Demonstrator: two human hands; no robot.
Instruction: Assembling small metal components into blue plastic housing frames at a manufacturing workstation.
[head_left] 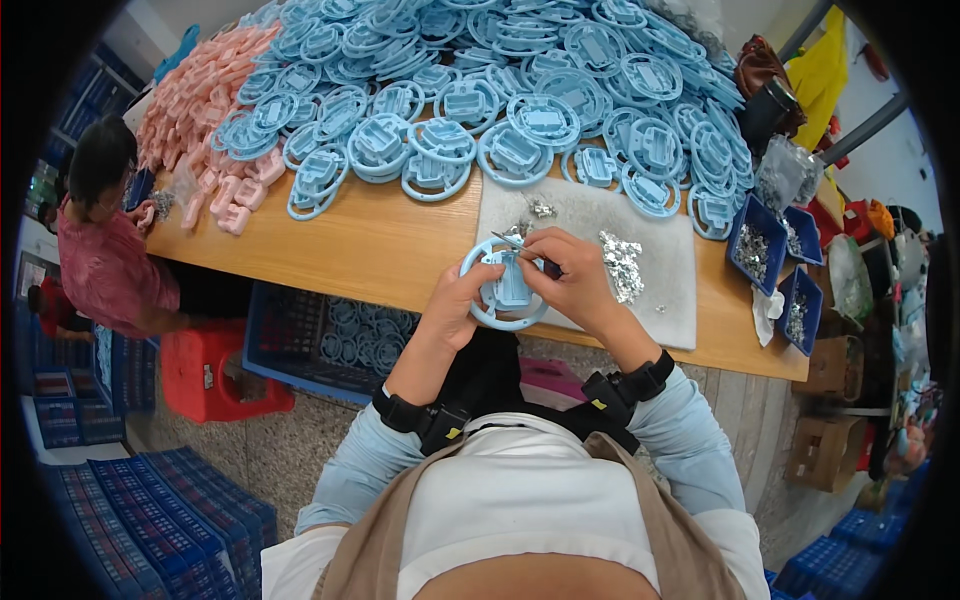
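Observation:
My left hand (461, 300) is closed on the left side of a light blue plastic ring part (514, 324), shaped like a small toy steering wheel. The ring is held up at the table's front edge, with its boxy centre facing me. In my right hand (566, 268) is a thin pair of metal tweezers (512, 242), its tip over the upper part of the ring's centre. Whether the tip pinches a piece is too small to tell. A pile of small silvery metal pieces (622, 268) lies right of my right hand on a pale mat (672, 310); a smaller heap (541, 209) lies beyond the ring.
A big mound of blue ring parts (540, 118) covers the table's back, with pink plastic parts (205, 95) at left. Blue bins (757, 250) of metal pieces stand at right. A co-worker (105, 240) sits left beside a red stool (205, 375). Below the table is a blue crate (290, 345).

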